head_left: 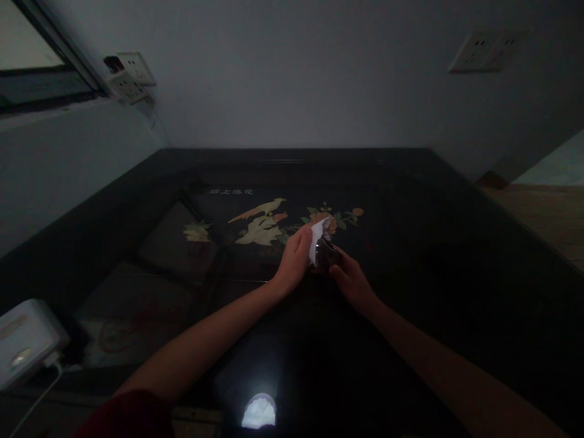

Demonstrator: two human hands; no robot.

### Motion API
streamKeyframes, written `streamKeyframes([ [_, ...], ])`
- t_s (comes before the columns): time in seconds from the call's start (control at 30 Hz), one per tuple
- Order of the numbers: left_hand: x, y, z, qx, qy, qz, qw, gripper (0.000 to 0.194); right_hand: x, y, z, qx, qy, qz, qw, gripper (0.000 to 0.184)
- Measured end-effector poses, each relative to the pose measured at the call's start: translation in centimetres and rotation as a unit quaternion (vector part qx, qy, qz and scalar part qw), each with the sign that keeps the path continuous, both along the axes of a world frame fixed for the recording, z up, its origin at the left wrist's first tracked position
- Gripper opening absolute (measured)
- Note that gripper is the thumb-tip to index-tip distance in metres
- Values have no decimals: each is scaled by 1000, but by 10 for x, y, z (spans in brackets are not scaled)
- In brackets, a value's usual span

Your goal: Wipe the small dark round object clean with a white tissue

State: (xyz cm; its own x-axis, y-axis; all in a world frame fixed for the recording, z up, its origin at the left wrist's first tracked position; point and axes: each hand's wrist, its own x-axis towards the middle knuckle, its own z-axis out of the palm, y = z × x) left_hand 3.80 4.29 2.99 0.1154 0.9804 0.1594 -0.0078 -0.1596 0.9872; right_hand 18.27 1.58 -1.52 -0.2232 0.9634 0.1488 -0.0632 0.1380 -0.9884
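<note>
Over the middle of a glossy black table (410, 201), my left hand (294, 258) is closed on a white tissue or cloth (318, 238) and presses it against a small dark object (327, 254). My right hand (351, 281) grips that dark object from the right and below; the dim light hides what the object is. Both hands meet above an inlaid picture of a bird and flowers (267, 222) on the tabletop.
A white device with a cable (25, 340) sits at the table's left front edge. Wall sockets are at the upper left (130, 76) and upper right (490, 52). A light reflection (258, 410) shines on the near tabletop. Wooden floor (542, 213) lies to the right.
</note>
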Motion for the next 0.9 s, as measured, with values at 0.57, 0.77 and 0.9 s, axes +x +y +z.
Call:
streamKeyframes([
  [0.57, -8, -5, 23, 369, 351, -76, 857, 33, -5, -2, 5, -10, -43, -33, 998, 39],
  [0.77, -9, 1, 20, 190, 234, -59, 952, 35, -3, -1, 4, -26, -22, -20, 999, 57],
  [0.9, -6, 6, 11, 0, 57, -34, 998, 33, -1, 1, 1, -17, -8, -15, 1000, 63],
])
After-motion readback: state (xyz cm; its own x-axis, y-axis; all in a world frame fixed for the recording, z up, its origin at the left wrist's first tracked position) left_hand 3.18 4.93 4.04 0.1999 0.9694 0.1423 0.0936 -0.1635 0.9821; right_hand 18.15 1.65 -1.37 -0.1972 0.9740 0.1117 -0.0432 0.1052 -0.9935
